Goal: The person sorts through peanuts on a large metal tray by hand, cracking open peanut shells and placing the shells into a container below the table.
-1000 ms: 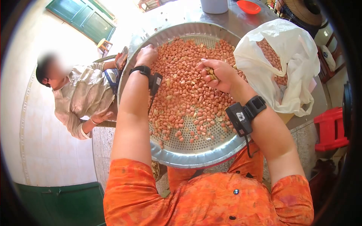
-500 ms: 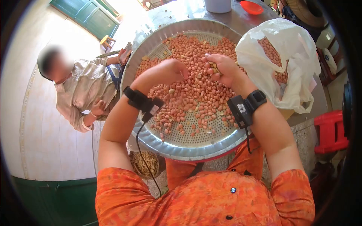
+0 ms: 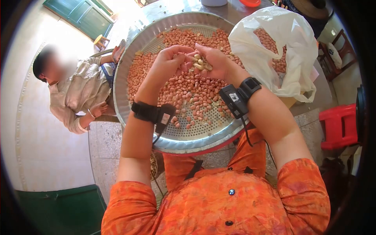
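Table: the metal table (image 3: 234, 15) carries the round perforated tray (image 3: 192, 145), with the white plastic bag (image 3: 244, 45) standing to its right, more nuts inside.
Peanuts: red-skinned peanuts (image 3: 196, 96) spread across the tray, thinning towards its near side.
Room: green door (image 3: 80, 17) far left, yellow stool (image 3: 101, 41) below it, red stool (image 3: 338, 127) at right; a seated person (image 3: 80, 84) left of the tray.
Right hand: cupped over the tray, this right hand (image 3: 218, 64) cradles pale peanuts (image 3: 201, 65).
Left hand: fingers curled, the left hand (image 3: 169, 62) meets the right; whether it pinches anything, can't tell.
Change: half a second ago they were apart; now they're together!
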The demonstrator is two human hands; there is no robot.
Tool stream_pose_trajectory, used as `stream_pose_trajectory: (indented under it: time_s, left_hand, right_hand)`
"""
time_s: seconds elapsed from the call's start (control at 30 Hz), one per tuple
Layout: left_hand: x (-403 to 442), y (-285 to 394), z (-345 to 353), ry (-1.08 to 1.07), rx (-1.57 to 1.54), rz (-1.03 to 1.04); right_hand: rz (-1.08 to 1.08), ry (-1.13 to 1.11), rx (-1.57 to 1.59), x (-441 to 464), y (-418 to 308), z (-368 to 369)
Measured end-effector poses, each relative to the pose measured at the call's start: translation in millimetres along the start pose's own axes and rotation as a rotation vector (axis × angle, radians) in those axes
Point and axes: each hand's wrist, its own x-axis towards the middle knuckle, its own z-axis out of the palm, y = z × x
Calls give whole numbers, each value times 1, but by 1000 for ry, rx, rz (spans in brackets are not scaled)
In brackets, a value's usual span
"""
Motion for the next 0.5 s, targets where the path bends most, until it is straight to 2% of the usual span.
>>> stream_pose_trajectory:
  time_s: [0.07,0.13,0.2,0.23,0.37,0.5]
  left_hand:
    - [-1,-4,-2,39,-83,30]
    - [-3,-13,-9,88,-172,58]
    - [-2,-22,-24,-25,-671,97]
    - [-2,-26,-30,-40,-727,81]
    - [-2,-33,-38,7,-788,91]
    - [1,-34,-41,-7,-811,95]
  right_hand:
    - [59,98,80,-1,-1,2]
    - [68,102,52,-4,-4,5]
    - [72,105,22,-6,-6,9]
    - [63,123,3,-8,-7,12]
    - [-29,137,-164,-8,-3,14]
    - [-17,119,-200,-6,-4,7]
